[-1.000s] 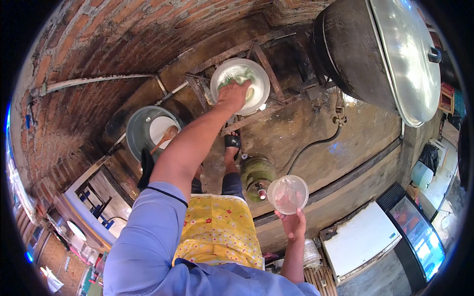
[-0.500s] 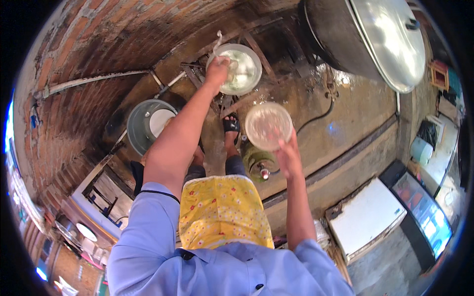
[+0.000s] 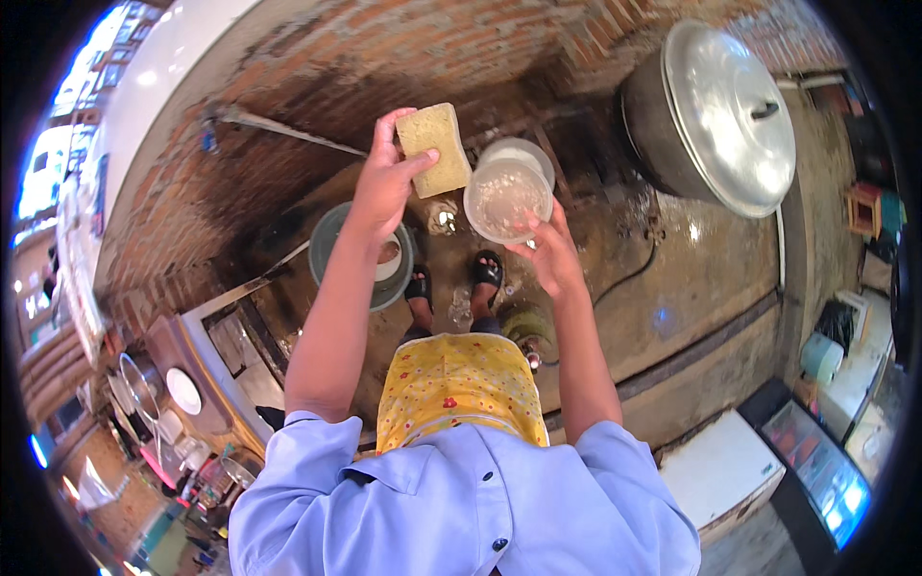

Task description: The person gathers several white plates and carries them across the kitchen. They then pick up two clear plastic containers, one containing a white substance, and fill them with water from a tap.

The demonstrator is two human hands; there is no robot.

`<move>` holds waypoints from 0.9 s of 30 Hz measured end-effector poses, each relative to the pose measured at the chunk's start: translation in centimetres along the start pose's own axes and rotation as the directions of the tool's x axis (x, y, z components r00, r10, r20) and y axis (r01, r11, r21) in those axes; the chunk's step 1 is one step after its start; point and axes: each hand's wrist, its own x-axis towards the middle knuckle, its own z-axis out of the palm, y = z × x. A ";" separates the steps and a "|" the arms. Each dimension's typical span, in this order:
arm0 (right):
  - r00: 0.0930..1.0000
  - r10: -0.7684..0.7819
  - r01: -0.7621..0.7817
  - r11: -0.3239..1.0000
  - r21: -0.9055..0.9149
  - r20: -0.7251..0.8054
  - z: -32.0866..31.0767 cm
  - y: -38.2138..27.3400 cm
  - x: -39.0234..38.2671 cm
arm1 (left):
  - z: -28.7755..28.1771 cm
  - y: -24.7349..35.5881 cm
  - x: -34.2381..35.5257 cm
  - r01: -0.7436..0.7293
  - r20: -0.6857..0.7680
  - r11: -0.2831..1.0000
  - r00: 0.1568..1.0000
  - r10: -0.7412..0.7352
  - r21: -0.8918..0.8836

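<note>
My left hand (image 3: 384, 178) grips a pale yellow rectangular sponge (image 3: 432, 144), thumb on its face, raised left of centre. My right hand (image 3: 555, 245) holds a round translucent plastic container (image 3: 499, 197) by its lower right rim, with a little pale residue visible in it. Just behind that container, partly hidden by it, a round pale basin (image 3: 517, 149) rests on a metal stand (image 3: 555, 171). Below my left hand, a grey bucket (image 3: 325, 254) with a white bowl (image 3: 388, 267) inside is partly hidden by my forearm.
A large lidded metal pot (image 3: 720, 110) stands at upper right, a brick wall (image 3: 298, 106) behind. On the floor are a green gas cylinder (image 3: 526, 324) and a hose (image 3: 634, 274). A white chest appliance (image 3: 715, 466) and glass-topped cooler (image 3: 807, 461) are at lower right, cluttered dishes (image 3: 178, 422) lower left.
My left hand has lifted out of the basin and now holds the sponge up. My right hand has raised the translucent container from low right to the centre, in front of the basin.
</note>
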 end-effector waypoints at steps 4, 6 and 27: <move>0.987 0.136 -0.138 0.990 -0.011 -0.086 0.6 1.3 -0.9 | -1.0 -3.0 0.5 0.039 -0.094 0.989 0.995 -0.026 0.141; 0.964 0.162 -0.176 0.983 -0.050 -0.209 -1.1 2.7 -2.5 | -0.8 -7.3 2.2 0.019 -0.169 0.974 0.985 0.020 0.225; 0.934 0.324 -0.294 0.937 -0.187 0.154 13.3 9.4 5.7 | -28.1 20.8 -0.6 -0.127 0.261 -0.415 0.922 0.285 0.901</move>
